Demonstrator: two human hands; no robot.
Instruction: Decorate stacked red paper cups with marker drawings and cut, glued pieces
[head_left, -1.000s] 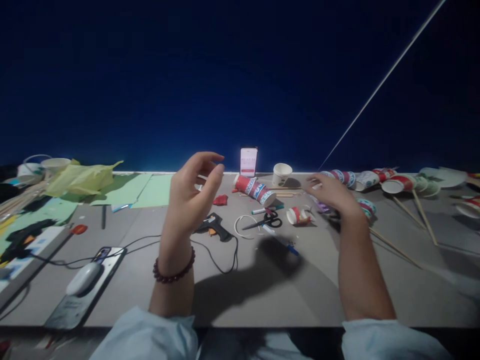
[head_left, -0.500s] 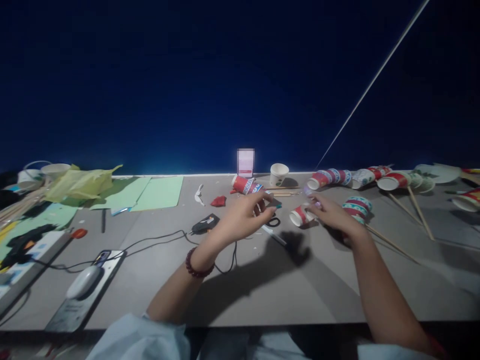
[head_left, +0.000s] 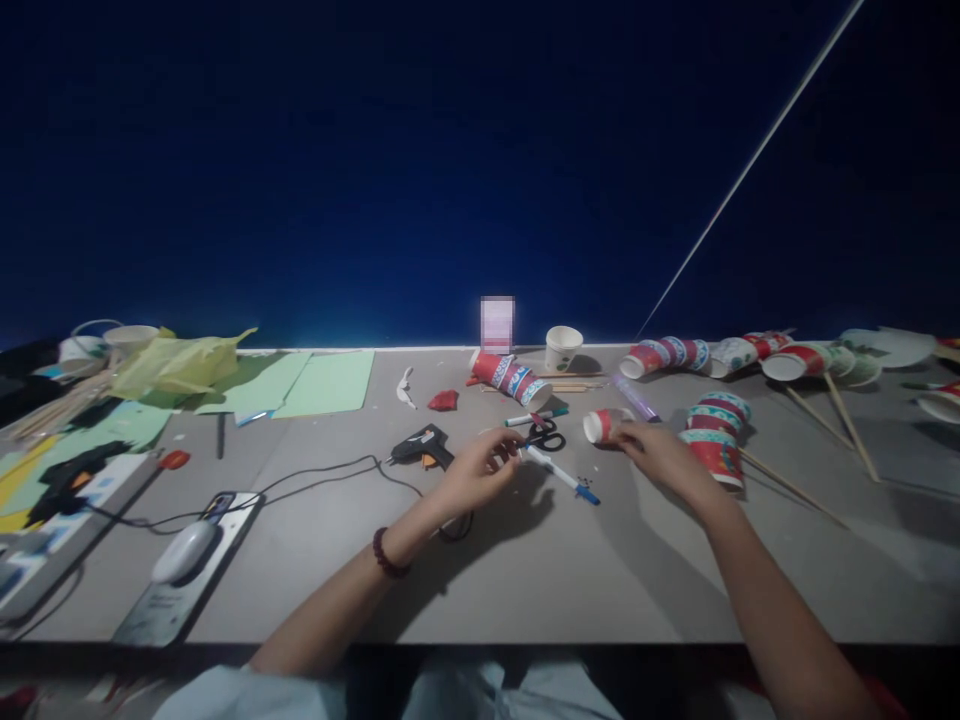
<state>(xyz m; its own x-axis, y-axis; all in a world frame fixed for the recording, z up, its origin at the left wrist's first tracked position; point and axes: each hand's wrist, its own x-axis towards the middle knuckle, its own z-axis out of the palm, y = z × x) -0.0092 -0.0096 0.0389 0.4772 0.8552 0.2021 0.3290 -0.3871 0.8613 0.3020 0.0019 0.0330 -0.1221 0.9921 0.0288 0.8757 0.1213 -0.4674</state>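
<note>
My right hand [head_left: 664,465] has its fingertips closed on a small red-and-white paper cup [head_left: 598,427] lying on its side; the fingers cover its far end. Above the table, my left hand [head_left: 480,472] is empty, its fingers loosely curved and apart. Just beyond its fingertips lie black-handled scissors [head_left: 547,436], a white marker with a blue cap [head_left: 562,474] and a green-capped marker [head_left: 553,412]. A purple tube [head_left: 634,398] rests behind the right hand. To the right of that hand are joined red-and-teal patterned cups [head_left: 716,440] with a stick.
A black glue gun [head_left: 420,445] and its cord lie left of my left hand. Farther left are a phone with a white case on it [head_left: 184,555], a power strip [head_left: 90,515] and green paper [head_left: 330,382]. Joined cups [head_left: 664,355] and a white cup [head_left: 562,348] line the back.
My left hand has drawn back and down, its fingers curling, so the scissors and markers show. My right hand has come down from beside the purple tube onto the small cup.
</note>
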